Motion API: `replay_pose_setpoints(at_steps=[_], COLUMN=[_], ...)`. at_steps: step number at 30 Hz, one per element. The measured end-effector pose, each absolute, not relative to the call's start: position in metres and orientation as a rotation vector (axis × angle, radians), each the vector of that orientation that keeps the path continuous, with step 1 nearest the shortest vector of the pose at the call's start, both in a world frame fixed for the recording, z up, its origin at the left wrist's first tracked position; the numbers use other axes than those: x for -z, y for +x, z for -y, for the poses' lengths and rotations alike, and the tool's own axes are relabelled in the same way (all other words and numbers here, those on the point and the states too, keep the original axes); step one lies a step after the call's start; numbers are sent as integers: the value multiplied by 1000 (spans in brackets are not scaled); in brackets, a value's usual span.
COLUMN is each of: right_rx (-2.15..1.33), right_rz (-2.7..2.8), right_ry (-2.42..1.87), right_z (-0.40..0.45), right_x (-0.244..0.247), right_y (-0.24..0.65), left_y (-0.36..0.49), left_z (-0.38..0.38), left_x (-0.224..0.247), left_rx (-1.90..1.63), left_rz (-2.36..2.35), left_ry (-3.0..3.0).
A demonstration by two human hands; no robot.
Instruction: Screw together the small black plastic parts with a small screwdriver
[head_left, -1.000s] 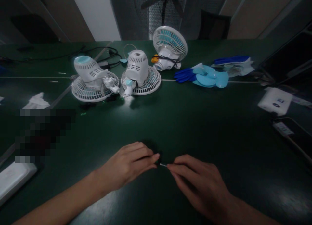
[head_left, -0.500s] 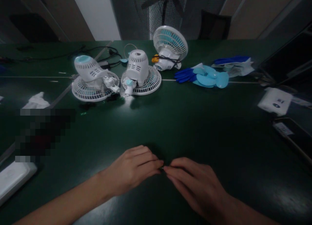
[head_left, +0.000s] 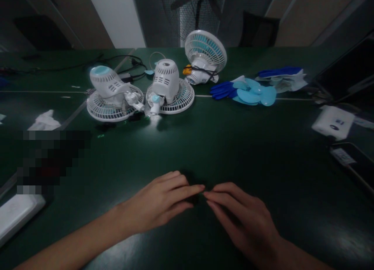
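My left hand point(head_left: 166, 198) reaches in from the lower left over the green tabletop point(head_left: 175, 153). Its index finger is stretched out toward the right fingertips, and the thumb is apart from it. Facing it, my right hand point(head_left: 245, 215) holds its thumb and fingers close together in a pinch. Anything between these fingertips is too small and dark to make out. The tip of the left index finger is almost at the right fingertips; whether they touch, I cannot tell.
Two white fans point(head_left: 115, 94) point(head_left: 169, 87) lie face down beyond my hands, with another fan point(head_left: 204, 55) tilted behind. Blue gloves point(head_left: 223, 90) and light-blue fan blades point(head_left: 254, 92) lie right of them. A white box point(head_left: 334, 122) and phone point(head_left: 355, 161) are far right; a white block point(head_left: 20, 213) is left.
Both hands have shifted slightly right and away from me. My left index finger has straightened and its thumb has parted from it. The right hand keeps its pinch.
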State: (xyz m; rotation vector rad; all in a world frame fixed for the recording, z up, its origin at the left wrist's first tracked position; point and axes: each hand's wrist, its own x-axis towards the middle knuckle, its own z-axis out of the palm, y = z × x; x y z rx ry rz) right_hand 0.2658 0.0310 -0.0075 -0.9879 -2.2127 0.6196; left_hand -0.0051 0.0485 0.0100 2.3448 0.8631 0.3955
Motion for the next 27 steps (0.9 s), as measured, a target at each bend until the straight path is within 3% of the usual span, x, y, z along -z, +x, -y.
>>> replay_pose_setpoints(at_steps=[27], right_rx=[-774], right_rz=[2106], right_ry=[-1023], right_z=[-40], right_x=[-6], right_y=[274], left_y=[-35], left_z=[-64], left_x=[-7], left_rx=[-463], left_rz=[-1162], left_ry=[2468])
